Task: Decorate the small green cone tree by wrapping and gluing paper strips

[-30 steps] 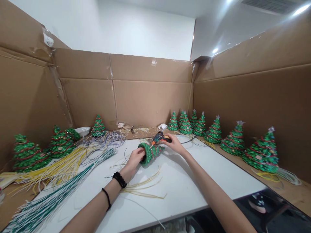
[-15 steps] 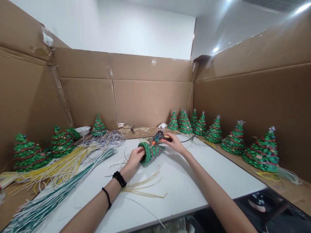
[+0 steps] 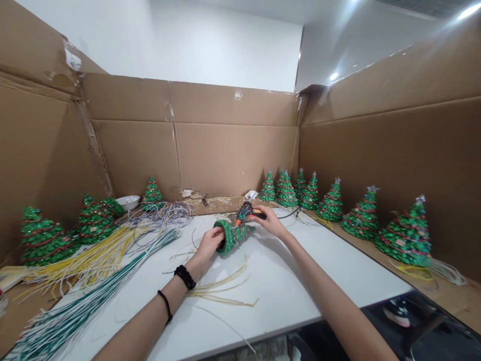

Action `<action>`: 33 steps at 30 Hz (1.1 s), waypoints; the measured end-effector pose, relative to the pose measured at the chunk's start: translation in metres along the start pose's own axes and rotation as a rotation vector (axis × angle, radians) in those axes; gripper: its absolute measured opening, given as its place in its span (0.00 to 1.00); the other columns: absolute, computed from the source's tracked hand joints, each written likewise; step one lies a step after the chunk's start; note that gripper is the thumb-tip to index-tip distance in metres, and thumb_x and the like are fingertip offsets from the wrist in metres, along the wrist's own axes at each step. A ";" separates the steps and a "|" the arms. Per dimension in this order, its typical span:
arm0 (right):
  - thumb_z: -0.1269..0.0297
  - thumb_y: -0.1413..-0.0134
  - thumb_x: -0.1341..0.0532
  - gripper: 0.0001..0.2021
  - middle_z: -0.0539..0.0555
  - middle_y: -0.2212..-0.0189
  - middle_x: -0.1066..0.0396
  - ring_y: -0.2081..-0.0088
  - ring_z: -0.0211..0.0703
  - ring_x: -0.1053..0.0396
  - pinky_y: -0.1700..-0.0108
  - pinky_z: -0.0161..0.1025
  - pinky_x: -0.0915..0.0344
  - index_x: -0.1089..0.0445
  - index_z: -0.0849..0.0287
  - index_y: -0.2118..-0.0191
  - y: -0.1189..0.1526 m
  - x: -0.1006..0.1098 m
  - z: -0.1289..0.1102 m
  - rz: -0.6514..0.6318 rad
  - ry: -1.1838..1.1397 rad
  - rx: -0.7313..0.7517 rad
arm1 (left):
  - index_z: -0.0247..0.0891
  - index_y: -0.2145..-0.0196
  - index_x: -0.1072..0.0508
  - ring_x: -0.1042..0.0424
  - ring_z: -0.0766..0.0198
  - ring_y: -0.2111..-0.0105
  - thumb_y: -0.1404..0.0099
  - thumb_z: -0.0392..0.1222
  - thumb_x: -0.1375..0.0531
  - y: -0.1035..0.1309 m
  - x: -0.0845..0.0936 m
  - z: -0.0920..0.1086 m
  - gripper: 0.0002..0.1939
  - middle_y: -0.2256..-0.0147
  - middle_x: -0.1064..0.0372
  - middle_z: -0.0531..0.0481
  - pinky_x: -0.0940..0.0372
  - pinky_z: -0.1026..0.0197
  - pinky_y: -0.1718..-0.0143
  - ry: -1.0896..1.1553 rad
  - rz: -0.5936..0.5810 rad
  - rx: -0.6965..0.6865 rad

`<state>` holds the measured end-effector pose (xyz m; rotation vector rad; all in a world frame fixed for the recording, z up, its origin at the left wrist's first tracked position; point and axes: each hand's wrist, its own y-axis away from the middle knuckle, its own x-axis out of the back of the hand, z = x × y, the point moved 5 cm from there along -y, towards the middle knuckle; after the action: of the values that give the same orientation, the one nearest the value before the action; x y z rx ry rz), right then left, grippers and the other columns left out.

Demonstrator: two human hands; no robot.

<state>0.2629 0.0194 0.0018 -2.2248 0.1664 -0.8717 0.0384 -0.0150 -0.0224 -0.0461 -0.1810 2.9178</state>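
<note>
A small green tinsel Christmas tree [image 3: 233, 238] lies tipped on its side over the white board, its open base facing left and its tip to the right. My left hand [image 3: 210, 241] grips the tree by its base rim, with some fingers inside the hollow and hidden. In my right hand [image 3: 268, 220] is a black hot glue gun [image 3: 246, 210] with an orange nozzle. The nozzle points down at the tree's upper side, touching it or very close; I cannot tell which. A black cord runs from the gun to the right.
Finished-looking trees [image 3: 361, 214] line the right side, and more trees [image 3: 47, 238] stand on the left. Bundles of green-white strands [image 3: 97, 296] and yellow strands [image 3: 107, 250] cover the left of the white board [image 3: 285, 296]. Behind stand a white bowl [image 3: 128, 202] and cardboard walls [image 3: 236, 155].
Almost nothing differs. Both hands, the tree and the glue gun keep practically the same places.
</note>
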 end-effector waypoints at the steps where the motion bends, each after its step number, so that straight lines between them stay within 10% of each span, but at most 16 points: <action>1: 0.52 0.50 0.39 0.19 0.57 0.60 0.27 0.60 0.50 0.32 0.56 0.45 0.38 0.30 0.58 0.55 0.000 0.000 0.000 0.002 0.008 -0.001 | 0.34 0.75 0.28 0.47 0.72 0.80 0.57 0.46 0.39 0.000 0.000 0.000 0.13 0.80 0.38 0.55 0.55 0.66 0.78 0.001 0.001 -0.001; 33: 0.55 0.43 0.44 0.16 0.57 0.55 0.30 0.54 0.54 0.38 0.54 0.48 0.45 0.33 0.54 0.51 0.002 0.007 -0.018 0.035 0.276 0.041 | 0.33 0.75 0.27 0.46 0.71 0.80 0.57 0.45 0.39 0.000 -0.001 0.000 0.13 0.79 0.37 0.54 0.54 0.66 0.78 0.004 -0.001 -0.010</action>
<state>0.2567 0.0045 0.0132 -2.0500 0.3129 -1.1506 0.0390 -0.0153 -0.0220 -0.0540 -0.1951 2.9160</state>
